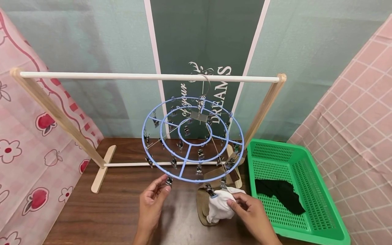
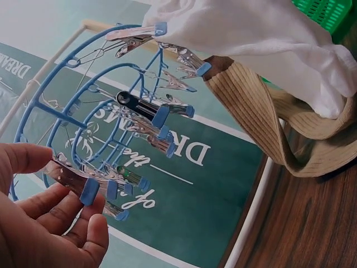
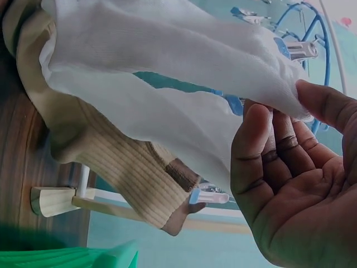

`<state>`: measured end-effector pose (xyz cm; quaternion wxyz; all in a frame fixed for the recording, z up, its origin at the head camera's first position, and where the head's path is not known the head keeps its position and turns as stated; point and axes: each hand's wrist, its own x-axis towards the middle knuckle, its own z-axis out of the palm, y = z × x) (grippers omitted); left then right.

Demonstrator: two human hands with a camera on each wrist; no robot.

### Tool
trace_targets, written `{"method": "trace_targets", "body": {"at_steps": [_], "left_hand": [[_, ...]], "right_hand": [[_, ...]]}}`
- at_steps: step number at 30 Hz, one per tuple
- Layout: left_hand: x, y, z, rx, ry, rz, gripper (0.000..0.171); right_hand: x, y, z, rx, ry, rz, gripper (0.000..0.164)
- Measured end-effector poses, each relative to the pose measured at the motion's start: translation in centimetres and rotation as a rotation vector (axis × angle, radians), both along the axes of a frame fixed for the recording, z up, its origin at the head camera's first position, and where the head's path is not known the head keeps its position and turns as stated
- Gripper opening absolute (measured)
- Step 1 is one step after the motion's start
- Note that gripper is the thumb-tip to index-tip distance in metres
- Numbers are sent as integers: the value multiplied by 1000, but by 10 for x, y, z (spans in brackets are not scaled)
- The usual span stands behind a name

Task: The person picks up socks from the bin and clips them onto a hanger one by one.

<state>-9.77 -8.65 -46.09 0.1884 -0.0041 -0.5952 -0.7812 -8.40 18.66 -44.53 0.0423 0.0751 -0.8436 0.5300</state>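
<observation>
My left hand [image 1: 153,200] pinches a metal clip [image 2: 75,181] with blue tips on the near-left rim of a round blue drying hanger [image 1: 242,136]. Between thumb and fingers of my right hand [image 1: 254,214] is the edge of a white sock [image 1: 222,204]. One clip [image 1: 210,189] grips the sock's near edge, and the white cloth shows as two layers in the right wrist view. Whether that is one sock or two, I cannot tell. Ribbed tan socks [image 3: 125,162] hang behind it, held by a clip [image 3: 209,196].
The hanger hooks over a white rod [image 1: 107,76] on a wooden stand [image 1: 58,117]. Many more clips dangle from its rings. To the right, a green basket [image 1: 329,204] holds a black cloth item [image 1: 281,194]. Everything stands on a brown wooden table [image 1: 101,217].
</observation>
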Motion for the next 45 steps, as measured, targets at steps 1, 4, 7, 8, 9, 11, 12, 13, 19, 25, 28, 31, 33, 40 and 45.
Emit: {"method": "trace_targets", "body": {"at_steps": [1,4,7,8,9,11,12,13,19,25,28,31,33,40,45], "left_hand": [[0,0,0,0,-4,-1,34],[1,1,0,-5,-31,-1,33],[1,1,1,-16,-39,-7,32],[1,1,1,-19,-40,-8,32],[1,1,2,-22,-41,-10,31],[2,2,2,-25,-40,-14,30],[2,2,2,-26,-38,-16,30],[2,2,3,-27,-36,-20,29],[3,3,2,-32,-24,-35,28],[2,7,1,-43,8,-54,29],[2,9,0,-38,13,-63,28],[3,10,1,-41,-3,-60,26],[3,10,1,-46,-10,-64,25],[4,9,1,-42,3,-90,21],[4,10,1,-42,2,-95,22]], "right_hand": [[0,0,0,-1,-7,-9,8],[-2,1,0,0,-17,-34,9],[-3,2,-1,2,-23,-54,9],[-3,3,-1,3,-19,-56,9],[-3,3,-2,6,-14,-58,9],[-3,5,-3,4,-1,-59,8],[-4,5,-3,9,7,-62,8],[-4,6,-4,14,13,-65,7],[-6,9,-6,54,-1,-101,7],[-6,10,-7,64,-23,-115,6],[-7,11,-7,68,-17,-119,6],[-7,11,-7,64,-8,-119,6],[-7,11,-7,58,-2,-118,6],[-6,11,-8,43,4,-108,7],[-6,11,-9,42,6,-105,7]]}}
